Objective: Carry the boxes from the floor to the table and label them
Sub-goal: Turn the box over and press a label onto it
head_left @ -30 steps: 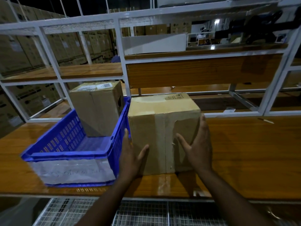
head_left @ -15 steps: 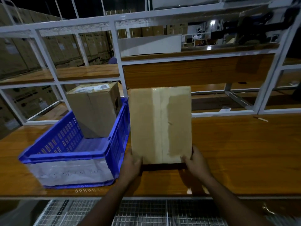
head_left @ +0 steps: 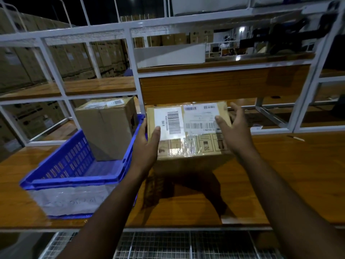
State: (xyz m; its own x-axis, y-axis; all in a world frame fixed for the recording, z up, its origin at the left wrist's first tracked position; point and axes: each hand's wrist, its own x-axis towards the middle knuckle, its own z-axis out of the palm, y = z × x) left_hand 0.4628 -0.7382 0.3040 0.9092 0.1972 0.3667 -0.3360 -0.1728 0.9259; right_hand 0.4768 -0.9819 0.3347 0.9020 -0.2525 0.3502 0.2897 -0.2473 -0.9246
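Note:
A cardboard box [head_left: 194, 146] is held above the wooden table [head_left: 280, 174], its face with two white barcode labels turned up toward me. My left hand [head_left: 146, 146] grips its left side with the thumb on the label. My right hand [head_left: 233, 131] holds the right side, thumb on top and fingers spread along the far edge. A second cardboard box [head_left: 108, 128] with a label on top stands upright in the blue crate [head_left: 74, 176] to the left.
The blue crate sits on the table's left half, touching distance from the held box. A white metal rack [head_left: 134, 71] with wooden shelves rises behind the table. Wire mesh [head_left: 168, 245] lies below the front edge. Stacked cartons fill the dark background.
The box stood on the table with both hands on its front. It was tipped back, lifted off the table, and turned so that the labelled face now points up.

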